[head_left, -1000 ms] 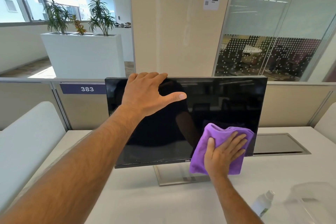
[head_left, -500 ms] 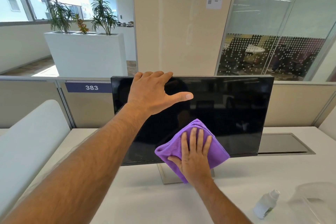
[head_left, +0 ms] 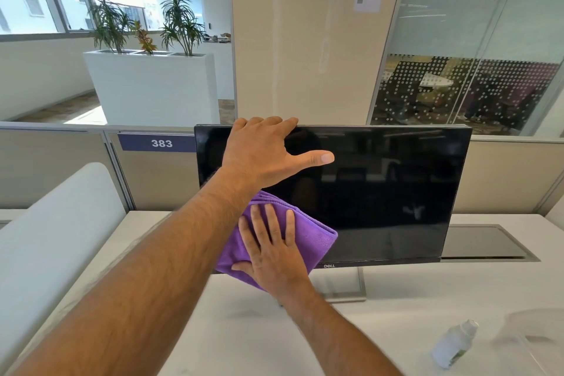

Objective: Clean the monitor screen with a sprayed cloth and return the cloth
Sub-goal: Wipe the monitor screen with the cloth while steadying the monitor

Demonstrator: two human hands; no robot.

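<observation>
A black monitor (head_left: pixel 390 189) stands on the white desk (head_left: pixel 250 339), its screen dark. My left hand (head_left: pixel 262 156) grips the monitor's top edge, fingers over the rim and thumb stretched across the screen. My right hand (head_left: pixel 271 250) presses a folded purple cloth (head_left: pixel 317 238) flat against the screen's lower left part, fingers spread on the cloth. My left forearm crosses in front and hides the cloth's left end.
A small white spray bottle (head_left: pixel 454 345) lies on the desk at the lower right, beside a clear plastic container (head_left: pixel 531 336). A grey cable hatch (head_left: pixel 488 244) sits behind the monitor on the right. Beige partition panels and a white padded divider (head_left: pixel 52 223) border the desk.
My right hand has slid the purple cloth leftward along the lower screen, from the right side to the lower left. My left hand has stayed on the top edge.
</observation>
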